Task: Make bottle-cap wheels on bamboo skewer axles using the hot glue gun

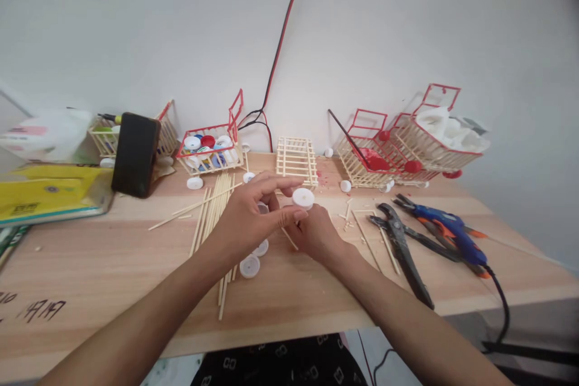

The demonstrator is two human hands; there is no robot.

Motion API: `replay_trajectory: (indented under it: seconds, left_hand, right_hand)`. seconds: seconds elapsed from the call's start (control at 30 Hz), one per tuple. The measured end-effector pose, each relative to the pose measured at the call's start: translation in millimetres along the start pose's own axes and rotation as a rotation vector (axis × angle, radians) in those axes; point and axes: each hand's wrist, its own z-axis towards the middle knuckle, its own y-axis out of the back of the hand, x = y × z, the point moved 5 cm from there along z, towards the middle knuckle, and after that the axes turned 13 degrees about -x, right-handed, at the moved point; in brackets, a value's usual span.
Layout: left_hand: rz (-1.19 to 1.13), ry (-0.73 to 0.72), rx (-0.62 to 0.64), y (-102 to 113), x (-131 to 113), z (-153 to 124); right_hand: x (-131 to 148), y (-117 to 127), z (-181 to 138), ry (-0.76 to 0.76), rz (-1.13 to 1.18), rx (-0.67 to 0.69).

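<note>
My left hand [253, 217] and my right hand [316, 235] meet over the middle of the wooden table [113, 265]. Between their fingertips stands a white bottle cap [303, 198], raised on a thin wooden stick [289, 238] that my right hand grips from below. My left thumb and fingers pinch at the cap's side, with the forefinger stretched out above it. Two more white caps [250, 266] lie on the table just under my left wrist. A bundle of wooden sticks [217, 211] lies to the left of my hands.
A stick grid panel [296, 160] leans by the wall. Small stick carts stand along the back: one with coloured caps [210, 151], two red-trimmed ones [407, 145]. Black pliers [400, 244] and a blue glue gun [452, 232] lie right. A dark phone [136, 154] and yellow book [49, 193] sit left.
</note>
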Motion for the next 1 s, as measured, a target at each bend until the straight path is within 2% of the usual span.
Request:
replay_trajectory:
  seconds: [0.23, 0.43, 0.5, 0.6, 0.77, 0.83, 1.0]
  left_hand:
    - [-0.024, 0.140, -0.066, 6, 13, -1]
    - [0.060, 0.169, -0.067, 5, 32, 1]
    - [0.082, 0.174, -0.021, 0, 37, 1]
    - [0.075, 0.208, 0.116, -14, 41, -5]
    - [-0.061, 0.497, 0.381, -38, 48, -26]
    - [-0.108, 0.524, 0.414, -42, 48, -30]
    - [-0.170, 0.505, 0.393, -43, 48, -31]
  right_hand:
    - [-4, 6, 0, -0.171, 0.388, 0.053]
    - [-7, 11, 3, -0.239, 0.584, 0.078]
    - [-8, 14, 5, -0.260, 0.644, 0.084]
    - [-11, 18, 7, -0.332, 0.724, 0.089]
    - [-14, 21, 8, -0.425, 0.784, 0.071]
    - [-13, 18, 8, -0.432, 0.786, 0.089]
    - [-12, 11, 8, -0.425, 0.778, 0.132]
